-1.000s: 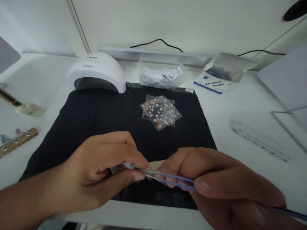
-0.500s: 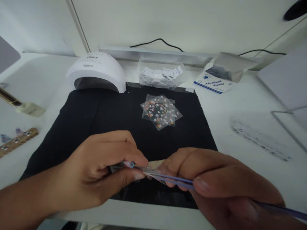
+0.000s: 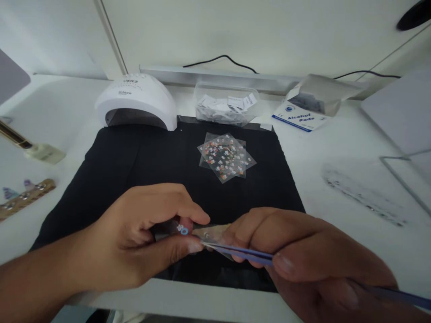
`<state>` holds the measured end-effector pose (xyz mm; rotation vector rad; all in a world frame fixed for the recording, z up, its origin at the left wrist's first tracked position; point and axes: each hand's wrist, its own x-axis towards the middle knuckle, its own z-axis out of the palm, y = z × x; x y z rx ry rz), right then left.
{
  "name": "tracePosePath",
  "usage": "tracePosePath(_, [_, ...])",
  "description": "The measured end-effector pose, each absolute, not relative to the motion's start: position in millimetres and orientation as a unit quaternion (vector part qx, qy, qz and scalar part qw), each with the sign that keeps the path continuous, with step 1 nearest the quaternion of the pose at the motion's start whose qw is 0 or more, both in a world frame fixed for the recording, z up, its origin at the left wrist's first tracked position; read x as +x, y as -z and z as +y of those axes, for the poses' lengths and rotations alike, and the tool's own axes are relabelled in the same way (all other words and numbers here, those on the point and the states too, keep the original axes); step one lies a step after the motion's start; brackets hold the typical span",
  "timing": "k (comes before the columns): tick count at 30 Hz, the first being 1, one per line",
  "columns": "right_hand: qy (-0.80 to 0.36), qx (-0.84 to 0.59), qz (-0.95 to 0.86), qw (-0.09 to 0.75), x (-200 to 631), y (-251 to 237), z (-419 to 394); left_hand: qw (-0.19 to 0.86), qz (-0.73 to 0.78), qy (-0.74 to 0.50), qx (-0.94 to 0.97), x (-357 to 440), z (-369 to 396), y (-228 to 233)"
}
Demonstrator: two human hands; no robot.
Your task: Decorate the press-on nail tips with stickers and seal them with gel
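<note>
My left hand (image 3: 144, 237) is closed on a clear sticker sheet (image 3: 208, 232), with the thumb along its near edge and the index finger lifted off it. A blue ring and a small white flower print show on the sheet between thumb and fingers. My right hand (image 3: 313, 255) grips purple tweezers (image 3: 244, 254), their fine tips at the sheet beside my left thumb tip. Fingers of the right hand lie behind the sheet's right end; whether they also pinch it is hidden. Beyond the hands, more patterned clear sheets (image 3: 225, 157) lie stacked on the black cloth (image 3: 161, 161).
A white nail lamp (image 3: 136, 98) stands at the back left. Behind the cloth are a clear box of packets (image 3: 227, 105) and an open alcohol pads box (image 3: 305, 110). A polish bottle (image 3: 45, 152) and a wooden stand (image 3: 27, 197) with nail tips lie left.
My left index finger has risen away from the thumb, uncovering more of the sheet and its prints. My right hand and the tweezers stay almost where they were.
</note>
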<state>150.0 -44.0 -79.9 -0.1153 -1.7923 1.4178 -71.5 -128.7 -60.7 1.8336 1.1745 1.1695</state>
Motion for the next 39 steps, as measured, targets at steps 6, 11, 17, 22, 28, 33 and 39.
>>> tracePosePath(6, [-0.577, -0.024, -0.711, 0.402, 151.3, 80.6, -43.2, 0.385, 0.457, -0.426, 0.679, -72.9, -133.4, 60.7])
tracePosePath(11, [-0.592, -0.027, -0.703, 0.393, 153.0, 79.8, -43.7, 0.401, 0.463, -0.418, 0.671, -72.7, -134.1, 59.1])
tracePosePath(17, [-0.575, -0.044, -0.712, 0.399, 153.0, 79.0, -43.3, 0.399, 0.453, -0.425, 0.674, -71.9, -132.6, 58.1])
tracePosePath(22, [-0.562, -0.042, -0.715, 0.414, 151.7, 79.4, -42.4, 0.396, 0.457, -0.425, 0.674, -71.3, -132.1, 56.6])
tracePosePath(28, [-0.574, -0.038, -0.710, 0.406, 151.3, 78.4, -44.5, 0.392, 0.444, -0.432, 0.680, -71.4, -131.9, 56.1])
tracePosePath(33, [-0.588, -0.030, -0.704, 0.397, 152.3, 77.5, -43.8, 0.393, 0.442, -0.436, 0.678, -70.7, -130.0, 57.2])
tracePosePath(39, [-0.564, -0.039, -0.717, 0.408, 151.9, 79.0, -43.3, 0.395, 0.446, -0.435, 0.675, -70.5, -129.7, 55.9])
